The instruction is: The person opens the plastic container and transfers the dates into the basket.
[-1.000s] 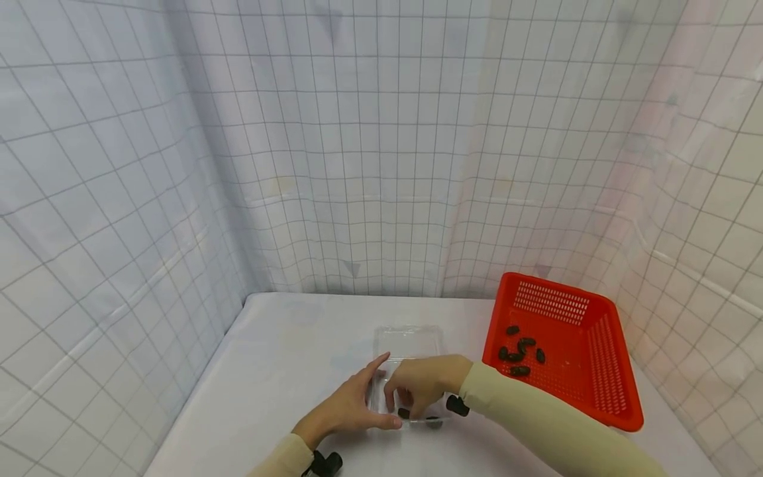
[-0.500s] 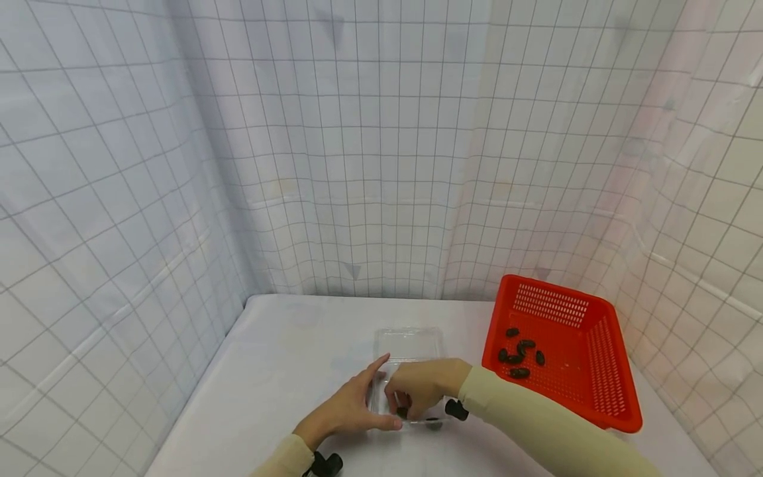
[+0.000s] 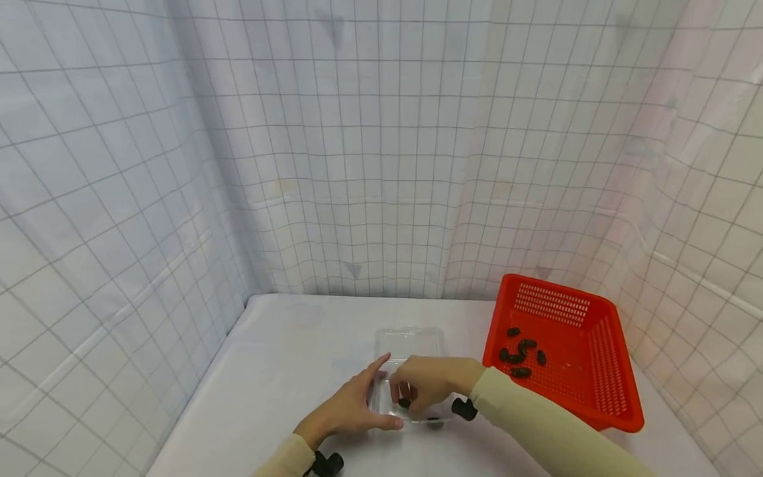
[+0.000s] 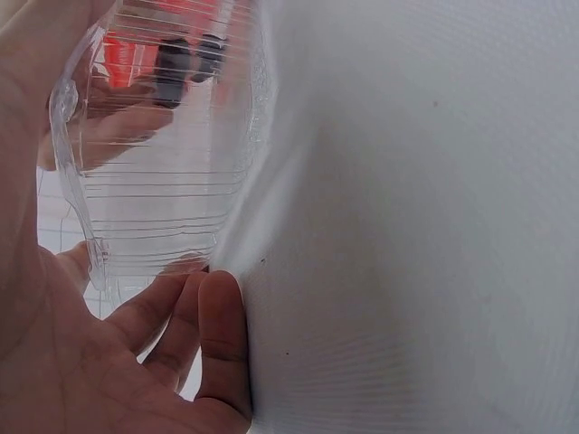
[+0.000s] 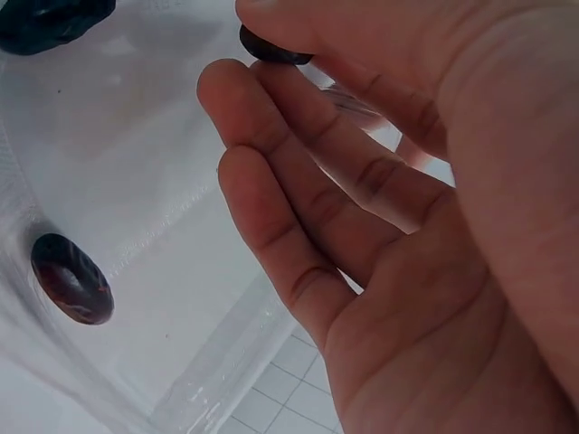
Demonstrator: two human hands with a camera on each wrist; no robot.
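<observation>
Curtains printed with a grid are hung around a white table, along whose right edge a red basket is placed. Left of it a clear box is set down, its lid laid back toward the table's far edge. The box can be judged light and easily dented, best steadied by its walls. Its left wall is bracketed by the left hand, thumb at the near left corner, fingers spread away from the thumb along the side. Over the box the right hand is lowered, and a dark piece is pinched by it. The piece seems light, smooth, perhaps slippery, and best taken across its middle; its firmness cannot be told. It is held between thumb and fingertips, the other fingers close together. Loose pieces are seen inside the box, apart from the fingers; more are gathered toward the basket's left edge.
</observation>
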